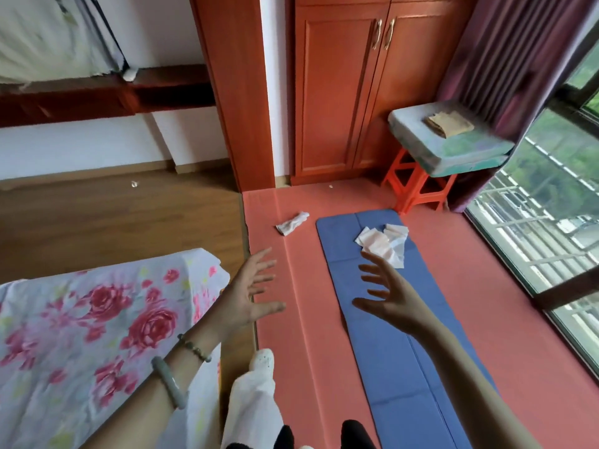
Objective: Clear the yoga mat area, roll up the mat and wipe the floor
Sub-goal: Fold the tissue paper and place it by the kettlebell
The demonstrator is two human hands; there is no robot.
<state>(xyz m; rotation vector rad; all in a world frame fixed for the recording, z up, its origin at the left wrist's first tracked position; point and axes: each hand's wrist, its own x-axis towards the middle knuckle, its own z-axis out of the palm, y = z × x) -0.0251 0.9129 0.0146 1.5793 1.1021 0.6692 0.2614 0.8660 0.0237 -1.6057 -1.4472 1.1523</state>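
A blue yoga mat lies unrolled on the red floor covering, running from the front toward the wardrobe. Crumpled white and pink cloths sit on the mat's far end. A rolled white cloth lies on the red floor left of the mat. My left hand hovers with fingers spread above the floor beside the bed, holding nothing. Held over the mat just short of the cloths, my right hand is also spread and empty.
A bed with a rose-print sheet stands at the left. An orange stool carrying a cushion and a folded tan cloth stands by the wooden wardrobe. A large window and purple curtain are at the right.
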